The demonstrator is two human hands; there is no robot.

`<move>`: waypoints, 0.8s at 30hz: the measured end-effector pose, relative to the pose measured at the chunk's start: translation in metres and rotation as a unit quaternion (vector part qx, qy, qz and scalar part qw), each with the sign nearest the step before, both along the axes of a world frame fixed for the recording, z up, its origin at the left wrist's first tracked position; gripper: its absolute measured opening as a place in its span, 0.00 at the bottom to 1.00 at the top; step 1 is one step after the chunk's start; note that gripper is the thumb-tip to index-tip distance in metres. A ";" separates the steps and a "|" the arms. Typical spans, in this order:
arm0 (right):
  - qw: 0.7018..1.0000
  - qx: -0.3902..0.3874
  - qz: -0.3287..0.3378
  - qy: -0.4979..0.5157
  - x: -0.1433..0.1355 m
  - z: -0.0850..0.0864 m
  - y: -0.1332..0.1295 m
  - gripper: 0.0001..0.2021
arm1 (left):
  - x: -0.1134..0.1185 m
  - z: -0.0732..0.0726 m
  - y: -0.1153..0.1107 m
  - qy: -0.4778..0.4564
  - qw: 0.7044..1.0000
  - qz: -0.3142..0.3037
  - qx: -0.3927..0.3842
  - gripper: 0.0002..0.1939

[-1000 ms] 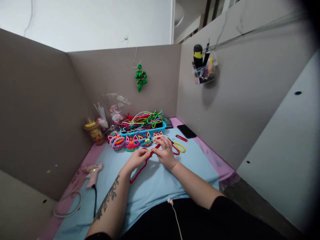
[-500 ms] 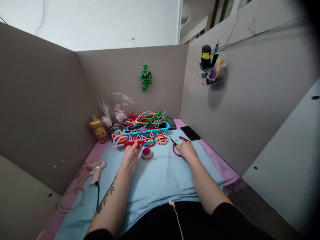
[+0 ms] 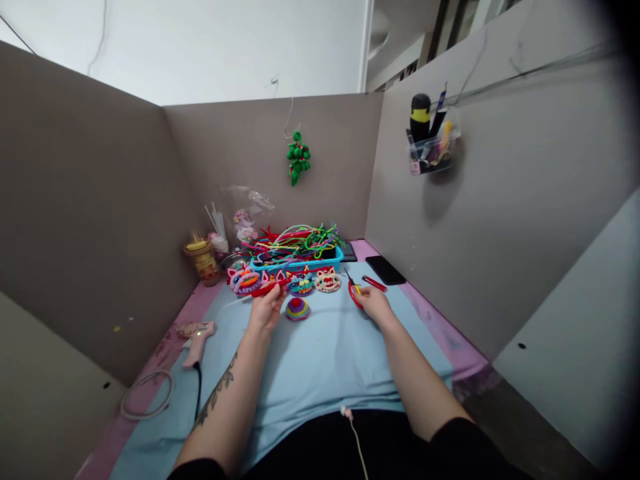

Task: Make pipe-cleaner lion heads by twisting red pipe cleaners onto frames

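Note:
My left hand [image 3: 267,308] is closed around a red fuzzy stem [image 3: 261,291], which looks like a pipe cleaner and has a thin pale end pointing left. My right hand [image 3: 374,303] grips red-handled scissors [image 3: 355,293] with dark pointed blades aimed away from me. Between the hands, nearer the left, a striped dome [image 3: 297,309] of coiled pipe cleaner sits on the cloth. Behind it lie several fuzzy animal faces, among them a blue one [image 3: 301,285], a cream one [image 3: 328,280] and a pink-purple one [image 3: 244,280].
A blue basket [image 3: 320,265] heaped with coloured pipe cleaners stands behind. A slim red tool [image 3: 375,283] and a black phone [image 3: 385,270] lie right. At left are a pink glue gun [image 3: 199,343] and its cord. Grey partitions [image 3: 340,160] enclose the table.
My right hand has picked the scissors up from the cloth and drawn them slightly toward me. The red stem in my left hand has tilted, its left end lower. The view has shifted slightly.

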State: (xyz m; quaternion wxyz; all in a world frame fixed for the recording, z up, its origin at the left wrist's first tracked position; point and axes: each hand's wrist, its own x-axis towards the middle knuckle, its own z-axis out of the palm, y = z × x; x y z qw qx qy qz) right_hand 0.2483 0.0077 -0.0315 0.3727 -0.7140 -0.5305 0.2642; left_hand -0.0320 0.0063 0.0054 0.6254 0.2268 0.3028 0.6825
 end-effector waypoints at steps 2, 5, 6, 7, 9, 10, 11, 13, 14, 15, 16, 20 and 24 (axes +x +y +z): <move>0.987 0.045 0.042 0.147 -0.010 0.001 -0.002 0.11 | 0.000 0.001 0.000 -0.007 1.000 0.004 -0.010 0.03; 0.960 0.030 0.114 0.254 -0.032 0.002 -0.011 0.12 | 0.000 0.003 0.000 -0.025 0.999 -0.002 -0.036 0.03; 0.952 0.018 0.142 0.271 -0.040 0.003 -0.015 0.14 | 0.000 0.004 0.000 -0.031 0.999 -0.005 -0.045 0.05; 0.940 0.006 0.182 0.290 -0.048 0.003 -0.019 0.16 | 0.000 0.005 -0.001 -0.036 0.998 -0.008 -0.051 0.06; 0.918 -0.010 0.252 0.305 -0.061 0.003 -0.027 0.20 | 0.002 0.005 -0.002 -0.039 0.997 -0.016 -0.059 0.06; 0.910 -0.018 0.284 0.303 -0.066 0.003 -0.031 0.22 | 0.003 0.006 -0.002 -0.038 0.997 -0.019 -0.061 0.06; 0.903 -0.025 0.313 0.295 -0.070 0.003 -0.035 0.25 | 0.004 0.005 -0.003 -0.037 0.997 -0.021 -0.062 0.06; 0.890 -0.028 0.364 0.274 -0.073 0.004 -0.040 0.29 | 0.007 0.005 -0.005 -0.034 0.998 -0.023 -0.058 0.05; 0.885 -0.025 0.385 0.262 -0.074 0.004 -0.041 0.31 | 0.009 0.004 -0.006 -0.030 0.998 -0.023 -0.053 0.04; 0.880 -0.022 0.403 0.250 -0.074 0.004 -0.042 0.32 | 0.012 0.003 -0.008 -0.024 0.998 -0.022 -0.046 0.03; 0.877 -0.020 0.417 0.240 -0.073 0.004 -0.043 0.33 | 0.014 0.003 -0.009 -0.016 0.999 -0.024 -0.038 0.03; 0.866 -0.005 0.446 0.226 -0.073 0.007 -0.044 0.37 | 0.021 0.001 -0.015 0.032 0.999 -0.037 0.003 0.11; 0.868 -0.004 0.446 0.217 -0.075 0.015 -0.047 0.35 | 0.022 0.003 -0.018 0.070 0.996 -0.042 0.026 0.13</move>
